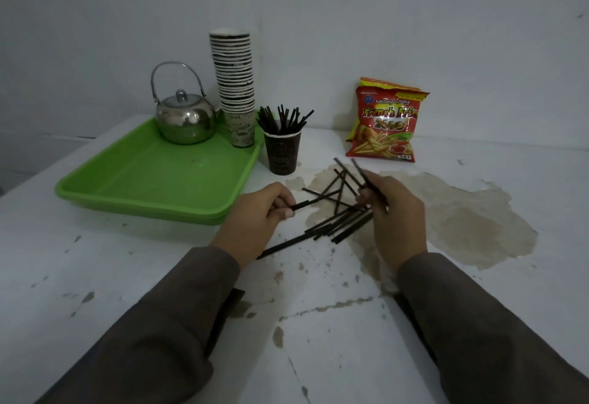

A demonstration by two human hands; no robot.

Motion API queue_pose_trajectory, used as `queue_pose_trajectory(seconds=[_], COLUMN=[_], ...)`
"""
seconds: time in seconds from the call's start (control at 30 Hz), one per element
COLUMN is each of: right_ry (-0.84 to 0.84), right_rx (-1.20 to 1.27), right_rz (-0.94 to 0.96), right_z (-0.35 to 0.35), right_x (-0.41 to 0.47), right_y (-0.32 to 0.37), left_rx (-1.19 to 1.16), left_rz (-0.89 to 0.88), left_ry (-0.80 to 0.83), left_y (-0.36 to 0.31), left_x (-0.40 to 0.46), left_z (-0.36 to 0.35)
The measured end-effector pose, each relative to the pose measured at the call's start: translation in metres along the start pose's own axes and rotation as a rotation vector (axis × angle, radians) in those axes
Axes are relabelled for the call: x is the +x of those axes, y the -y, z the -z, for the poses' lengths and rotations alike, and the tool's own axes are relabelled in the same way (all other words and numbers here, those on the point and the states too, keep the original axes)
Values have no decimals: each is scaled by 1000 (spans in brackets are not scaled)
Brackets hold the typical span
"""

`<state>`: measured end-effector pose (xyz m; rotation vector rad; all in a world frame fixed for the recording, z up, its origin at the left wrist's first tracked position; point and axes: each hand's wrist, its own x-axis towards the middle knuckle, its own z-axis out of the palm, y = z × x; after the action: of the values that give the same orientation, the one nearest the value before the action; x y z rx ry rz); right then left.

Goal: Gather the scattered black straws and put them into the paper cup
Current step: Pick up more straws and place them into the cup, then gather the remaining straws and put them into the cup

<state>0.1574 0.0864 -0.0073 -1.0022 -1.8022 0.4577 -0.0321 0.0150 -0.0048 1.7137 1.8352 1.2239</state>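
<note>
Left hand [259, 212] pinches one thin black straw [306, 203] by its end. Right hand [393, 209] grips another, tilted upward. Loose black straws [342, 223] lie between both hands on the stained white counter [318, 324]. Dark brown paper cup [282, 154], already bristling with straws, stands just beyond.
</note>
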Motion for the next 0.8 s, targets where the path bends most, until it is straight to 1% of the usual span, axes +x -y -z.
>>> queue_pose_trajectory(seconds=[0.07,0.13,0.2,0.3,0.33,0.4,0.47,0.53,0.67,0.8], right_ry=[-27,-22,19,72,87,105,107,73,-19,-57], right_rx=[251,476,634,848,885,867,718,592,576,492], right_rz=[-251,-408,-482,-548,-561,-550,-469,-370,-243,-185], right_z=[0,0,0,-8,-12,-21,-29,-34,-44,-62], right_x=[7,14,22,33,37,48,62,82,123,145], right_y=[3,5,10,20,24,32,40,49,68,73], left_rx=[-170,-390,-565,-665,-683,-686,-662,-629,-650,-607], left_rz=[11,28,51,89,96,79,44,9,-81,-101], left_ry=[-70,-125,-183,-240,-250,-266,-286,-340,-453,-497], left_y=[-5,-12,-18,-26,-28,-32,-37,-44,-60,-58], left_x=[2,6,12,24,28,38,51,69,106,132], left_z=[0,-1,-2,-1,0,7,19,34,65,71])
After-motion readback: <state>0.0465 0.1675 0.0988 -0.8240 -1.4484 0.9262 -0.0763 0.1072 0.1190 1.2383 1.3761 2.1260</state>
